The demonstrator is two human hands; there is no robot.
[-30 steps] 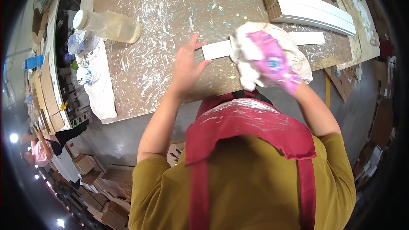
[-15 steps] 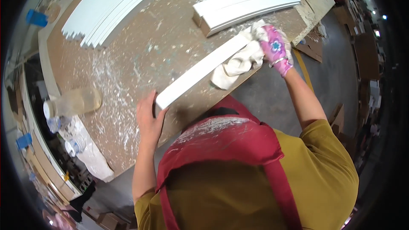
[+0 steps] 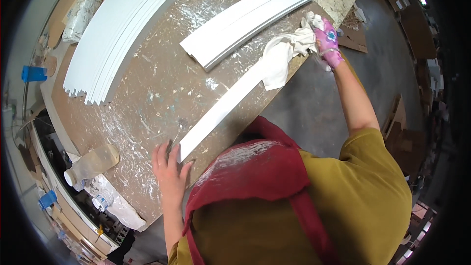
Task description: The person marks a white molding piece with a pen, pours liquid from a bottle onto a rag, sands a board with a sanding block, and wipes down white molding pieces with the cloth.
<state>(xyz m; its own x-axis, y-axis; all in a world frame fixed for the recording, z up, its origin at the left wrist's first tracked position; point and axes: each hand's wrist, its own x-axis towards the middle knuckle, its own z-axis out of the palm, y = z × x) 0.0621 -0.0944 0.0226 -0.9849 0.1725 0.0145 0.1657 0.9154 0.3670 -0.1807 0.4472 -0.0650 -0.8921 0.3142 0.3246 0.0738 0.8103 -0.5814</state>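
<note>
A long white strip [image 3: 221,114] lies slantwise near the front edge of the paint-flecked brown table [image 3: 162,103]. At its near left end rests my bare left hand [image 3: 170,169], fingers apart, with thumb and fingertips about the strip's end. My right hand [image 3: 327,41], in a pink flowered glove, is closed on a crumpled white cloth [image 3: 280,59] by the strip's far right end. The cloth drapes over that end and hides it, with a loose part hanging toward the table edge.
White curved strips [image 3: 115,39] lie side by side at the back left. Another group of white strips [image 3: 248,22] sits beyond the cloth. A clear bottle [image 3: 93,165] lies on its side at the left edge, near a smaller plastic bottle [image 3: 103,199] and white paper [image 3: 128,213].
My right hand has slid slightly farther out with the cloth, which now covers more of the strip's far end. My left hand stays at the near end. The whole view has shifted.
</note>
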